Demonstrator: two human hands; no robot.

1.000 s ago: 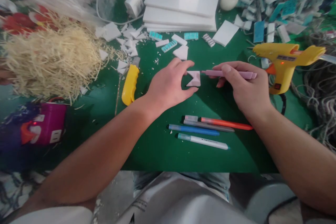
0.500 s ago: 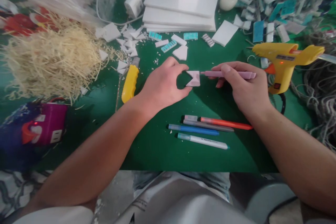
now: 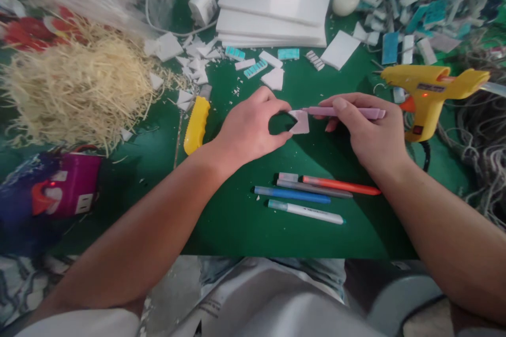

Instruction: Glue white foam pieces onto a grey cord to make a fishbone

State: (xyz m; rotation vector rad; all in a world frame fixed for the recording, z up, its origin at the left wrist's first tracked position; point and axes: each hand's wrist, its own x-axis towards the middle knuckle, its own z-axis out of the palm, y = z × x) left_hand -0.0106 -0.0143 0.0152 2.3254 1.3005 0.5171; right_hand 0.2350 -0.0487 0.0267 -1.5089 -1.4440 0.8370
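Between the thumb and fingers of my left hand [image 3: 256,124] is a small, pale pink-white foam piece [image 3: 301,122] with a notch facing my palm. My right hand [image 3: 366,121] grips a pink marker [image 3: 343,112] like a pen, its tip at the upper edge of the foam piece. Below them on the table lie a blue marker [image 3: 292,194], a grey marker [image 3: 316,188], an orange marker [image 3: 340,185], a white marker with teal ends [image 3: 308,211] and a pale pen cap [image 3: 288,177].
A yellow utility knife [image 3: 196,125] lies left of my hand. A yellow glue gun [image 3: 425,92] stands at the right, near tangled cord [image 3: 482,152]. White foam sheets [image 3: 272,16], foam scraps [image 3: 197,58] and a heap of straw [image 3: 79,87] lie farther back and left.
The foam piece has shifted slightly right and turned in my left fingers, and my left hand has moved a little right. My right hand and the pink marker have stayed nearly still.
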